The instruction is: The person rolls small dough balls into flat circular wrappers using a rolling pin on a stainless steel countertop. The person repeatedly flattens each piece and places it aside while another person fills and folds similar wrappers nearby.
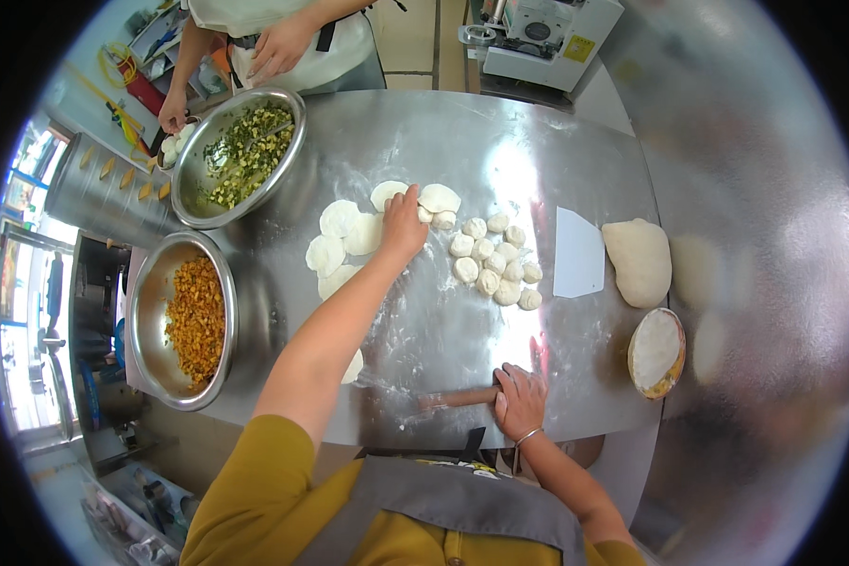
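My left hand (405, 225) reaches over the floured steel table, its fingertips at a dough round (439, 198) and two small dough pieces (443, 220); whether it grips any of them I cannot tell. Several flat dough wrappers (339, 218) lie left of it, partly overlapping, some under my forearm. My right hand (521, 402) rests near the table's front edge, on the right end of a wooden rolling pin (460, 398). Between the hands and to the right sits a cluster of small dough balls (495, 262).
Steel bowls of green filling (293, 157) and orange-brown filling (230, 297) stand left. Right are a white scraper (579, 253), a large dough lump (638, 262) and a bowl of flour (656, 347). A co-worker (283, 49) stands across the table; a machine (545, 42) is at the back.
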`<state>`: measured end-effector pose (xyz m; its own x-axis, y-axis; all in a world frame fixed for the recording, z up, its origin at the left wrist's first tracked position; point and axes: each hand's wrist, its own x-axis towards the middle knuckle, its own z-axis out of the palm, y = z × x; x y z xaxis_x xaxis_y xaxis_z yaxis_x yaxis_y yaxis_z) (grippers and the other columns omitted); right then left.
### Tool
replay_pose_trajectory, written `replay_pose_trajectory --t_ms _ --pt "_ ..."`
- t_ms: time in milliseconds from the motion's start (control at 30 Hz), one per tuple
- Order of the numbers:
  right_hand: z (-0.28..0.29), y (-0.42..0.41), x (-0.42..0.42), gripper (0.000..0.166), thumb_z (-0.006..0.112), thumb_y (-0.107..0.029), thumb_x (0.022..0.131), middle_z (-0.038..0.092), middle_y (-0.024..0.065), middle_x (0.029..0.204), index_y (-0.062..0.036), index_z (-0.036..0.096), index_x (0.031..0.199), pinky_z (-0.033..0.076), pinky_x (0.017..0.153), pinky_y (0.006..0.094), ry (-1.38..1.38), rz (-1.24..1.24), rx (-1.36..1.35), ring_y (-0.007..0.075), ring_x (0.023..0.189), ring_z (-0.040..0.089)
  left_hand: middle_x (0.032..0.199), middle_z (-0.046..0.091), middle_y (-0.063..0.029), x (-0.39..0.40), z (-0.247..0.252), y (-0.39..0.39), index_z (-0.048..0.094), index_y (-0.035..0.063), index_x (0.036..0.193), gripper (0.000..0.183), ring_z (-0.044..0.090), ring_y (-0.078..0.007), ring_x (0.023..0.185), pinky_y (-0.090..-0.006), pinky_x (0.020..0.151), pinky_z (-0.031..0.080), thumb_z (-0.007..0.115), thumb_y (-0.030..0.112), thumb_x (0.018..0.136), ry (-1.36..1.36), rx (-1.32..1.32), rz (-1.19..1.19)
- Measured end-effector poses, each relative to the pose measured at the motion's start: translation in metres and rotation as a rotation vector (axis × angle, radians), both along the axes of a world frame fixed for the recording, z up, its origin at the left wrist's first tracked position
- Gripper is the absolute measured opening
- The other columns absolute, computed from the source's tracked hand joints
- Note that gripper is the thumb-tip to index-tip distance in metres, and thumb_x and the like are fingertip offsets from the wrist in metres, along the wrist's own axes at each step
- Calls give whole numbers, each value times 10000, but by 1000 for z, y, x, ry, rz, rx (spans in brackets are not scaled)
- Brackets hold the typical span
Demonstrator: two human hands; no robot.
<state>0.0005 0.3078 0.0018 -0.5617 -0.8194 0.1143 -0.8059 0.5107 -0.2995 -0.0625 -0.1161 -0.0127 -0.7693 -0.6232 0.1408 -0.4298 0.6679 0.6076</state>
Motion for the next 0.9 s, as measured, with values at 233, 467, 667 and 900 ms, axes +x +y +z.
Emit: replay_pose_trajectory --t_ms 233,467,667,900 --pt "4 -2 -2 445 599 -264 913 596 66 1418 -143 648 1339 346 1137 507 4 5 -20 298 1269 545 1176 603 -191 37 11 35 593 14 1293 523 530 -399 1180 -470 1029 458 790 97 815 91 -85 -3" --pt "2 -2 0 443 600 -261 912 587 66 1414 -147 645 1338 345 1137 505 25 -5 10 289 1278 542 1131 613 -173 68 -12 54 575 28 1278 518 547 -379 1133 -458 1013 453 806 114 822 64 206 -41" --pt "-1 -1 0 440 602 -255 914 580 66 1420 -144 645 1337 339 1141 500 23 5 -39 277 1281 535 1438 508 -206 148 18 121 492 36 1465 703 469 -411 1329 -502 1146 383 801 195 854 -40 24 -150" --pt "0 1 2 439 604 -249 913 587 64 1413 -142 643 1337 338 1144 497 35 4 -22 281 1292 534 1684 289 -208 106 0 115 326 8 1601 772 237 -400 1572 -505 1291 198 640 354 987 -190 -191 -414"
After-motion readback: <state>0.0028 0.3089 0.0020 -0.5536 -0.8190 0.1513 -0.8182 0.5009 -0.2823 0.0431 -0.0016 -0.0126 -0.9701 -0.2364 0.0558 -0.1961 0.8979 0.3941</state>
